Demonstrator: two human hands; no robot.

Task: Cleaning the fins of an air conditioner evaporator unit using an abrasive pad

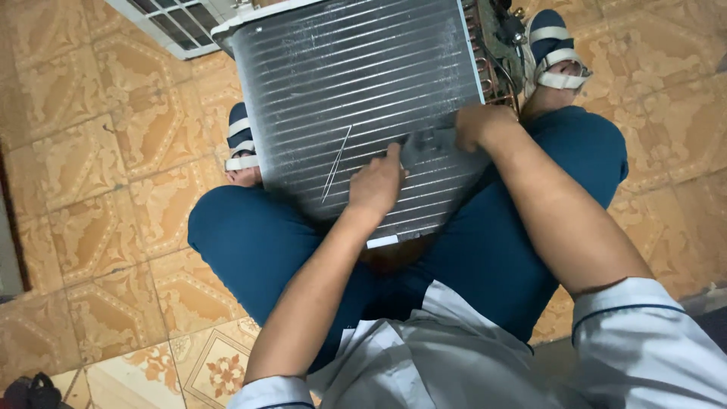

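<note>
bare floor tiles [98, 174] lie open at left; the finned coil [356, 83] and knees [227, 227] block the middle.

A white louvred grille [173, 26] lay on the patterned floor tiles [98, 144]; a dark bundle [30, 392] sat far below it.

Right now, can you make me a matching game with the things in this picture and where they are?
Things:
1. grey finned metal coil block
2. left hand
3. right hand
4. blue and white strapped sandal

Places:
A. at the block's right edge, on a grey cloth
B. top right, on the patterned tiled floor
C. propped between the knees in blue trousers
D. on the block's lower middle, beside the cloth

Pairs: 1-C, 2-D, 3-A, 4-B
</note>
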